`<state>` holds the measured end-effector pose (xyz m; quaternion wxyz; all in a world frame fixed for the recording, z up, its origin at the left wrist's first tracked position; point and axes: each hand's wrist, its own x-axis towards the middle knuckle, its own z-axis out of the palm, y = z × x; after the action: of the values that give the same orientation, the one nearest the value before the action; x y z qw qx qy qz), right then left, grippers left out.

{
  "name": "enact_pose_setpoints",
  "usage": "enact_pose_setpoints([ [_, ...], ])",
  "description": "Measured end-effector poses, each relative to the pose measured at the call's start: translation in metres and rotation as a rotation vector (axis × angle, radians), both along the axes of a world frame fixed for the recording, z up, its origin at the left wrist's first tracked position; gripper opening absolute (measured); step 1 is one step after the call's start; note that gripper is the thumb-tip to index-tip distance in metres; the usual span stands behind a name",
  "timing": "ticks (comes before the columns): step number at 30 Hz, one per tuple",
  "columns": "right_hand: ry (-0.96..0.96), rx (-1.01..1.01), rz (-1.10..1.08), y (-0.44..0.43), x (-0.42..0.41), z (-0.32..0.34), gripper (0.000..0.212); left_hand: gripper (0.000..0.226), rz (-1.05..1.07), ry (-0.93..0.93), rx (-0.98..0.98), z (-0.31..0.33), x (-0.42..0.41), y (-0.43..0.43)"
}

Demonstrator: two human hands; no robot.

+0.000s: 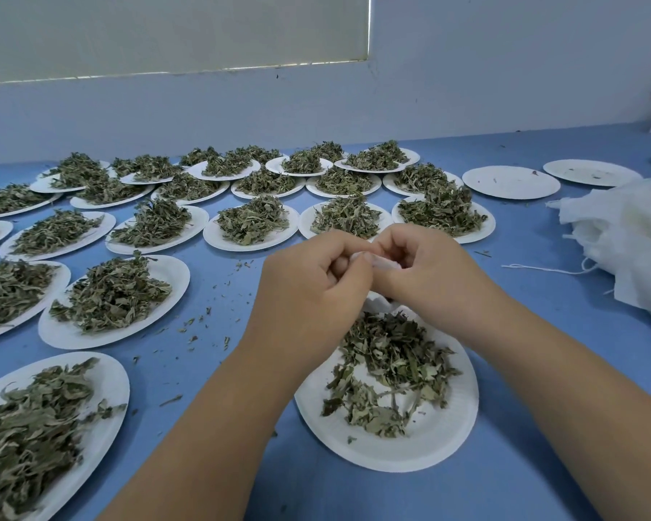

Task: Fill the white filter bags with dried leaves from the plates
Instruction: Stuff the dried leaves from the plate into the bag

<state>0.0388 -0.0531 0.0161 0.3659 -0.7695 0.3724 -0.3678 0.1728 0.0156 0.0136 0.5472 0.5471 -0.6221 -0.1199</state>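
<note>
Blue table [504,464], widest of all, ran back to a pale wall [466,69]. Carried full plates [102,342] heaped with dried leaves [110,295] across the left and middle: twenty countable, perhaps a few more, overlapped at the back beyond sure counting. Sat rim to rim there, with scant room between. One heap of bags [624,235], white and rumpled, lay at the right edge, partly cut off by the frame. Three bare plates [510,182] lined the far right, the last clipped by the frame. One near plate [410,445], thinly strewn with leaves, lay under the forearms, with open blue on both sides. Two hands met above its far rim: left hand [316,280] curled and pinching one white bag [384,263], right hand [421,268] pinching the same bag from the other side. Mostly hidden by fingers; contents impossible to tell. One string [542,270] trailed from the heap. Leaf crumbs [203,321] dotted the middle strip.
</note>
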Motion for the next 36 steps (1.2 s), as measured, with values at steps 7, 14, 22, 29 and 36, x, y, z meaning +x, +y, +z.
enact_pose_setpoints([
  [7,0.212,-0.157,0.13,0.003,-0.018,0.015,0.026,0.032,0.144,0.019,-0.082,0.003,0.008,-0.001],
  [14,0.588,-0.181,0.16,0.004,-0.024,0.013,0.044,0.029,0.148,0.087,-0.117,0.005,0.011,0.0],
  [22,0.765,-0.244,0.346,0.016,-0.014,0.007,0.052,0.025,0.162,0.052,-0.091,0.004,0.012,-0.002],
  [29,0.77,-0.292,0.366,0.018,-0.009,0.005,0.028,0.028,0.18,0.051,-0.084,0.004,0.012,-0.002],
  [36,0.708,-0.299,0.348,0.016,-0.01,0.005,0.021,0.029,0.181,0.078,-0.088,0.004,0.013,-0.002],
])
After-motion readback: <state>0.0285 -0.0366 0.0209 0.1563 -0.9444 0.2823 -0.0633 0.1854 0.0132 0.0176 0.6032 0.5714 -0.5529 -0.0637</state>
